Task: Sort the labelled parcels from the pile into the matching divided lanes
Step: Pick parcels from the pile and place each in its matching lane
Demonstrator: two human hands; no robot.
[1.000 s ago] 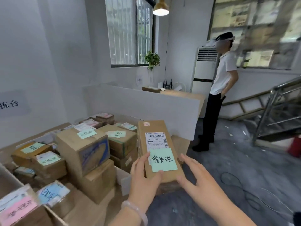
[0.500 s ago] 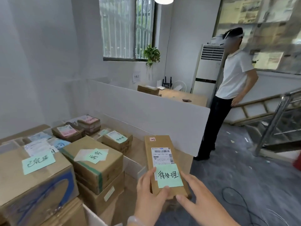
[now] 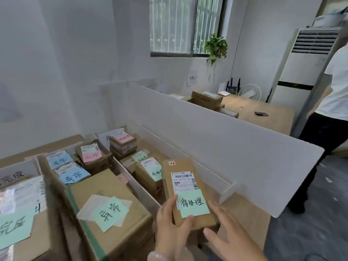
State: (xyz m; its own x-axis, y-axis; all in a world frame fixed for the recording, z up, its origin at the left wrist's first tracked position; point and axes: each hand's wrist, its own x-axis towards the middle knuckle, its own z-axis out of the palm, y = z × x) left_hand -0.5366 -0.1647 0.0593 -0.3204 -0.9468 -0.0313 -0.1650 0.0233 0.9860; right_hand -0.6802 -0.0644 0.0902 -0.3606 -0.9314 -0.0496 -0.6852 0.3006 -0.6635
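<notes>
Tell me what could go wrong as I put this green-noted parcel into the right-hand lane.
1. Only the left hand grips the parcel, and at its near end. The right hand is open beside it, so the long box could tip forward.
2. The left thumb lies on the lower edge of the green note and might peel it off.
3. The lane already holds a labelled box close to the low divider, so the parcel may land askew on them.
</notes>
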